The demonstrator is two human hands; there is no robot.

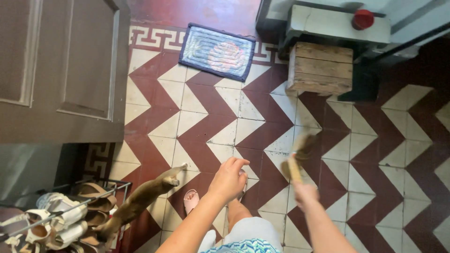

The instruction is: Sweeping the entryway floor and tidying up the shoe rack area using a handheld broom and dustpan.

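Observation:
My right hand (303,191) grips the handle of a small straw hand broom (300,154), whose bristles are blurred over the red and cream zigzag tiled floor (206,117). Held out in front of me, my left hand (229,178) has loosely curled fingers with nothing in them. Below it I see my leg and a foot in a pink sandal (191,200). A brown cat (138,201) stands just left of my foot, tail stretched toward it.
A brown panelled door (61,70) stands open at the left. A shoe rack (65,213) with several sandals is at bottom left. A blue doormat (218,51) lies at the top, and a wooden crate (319,68) sits under a grey ledge with a red round lid (363,18).

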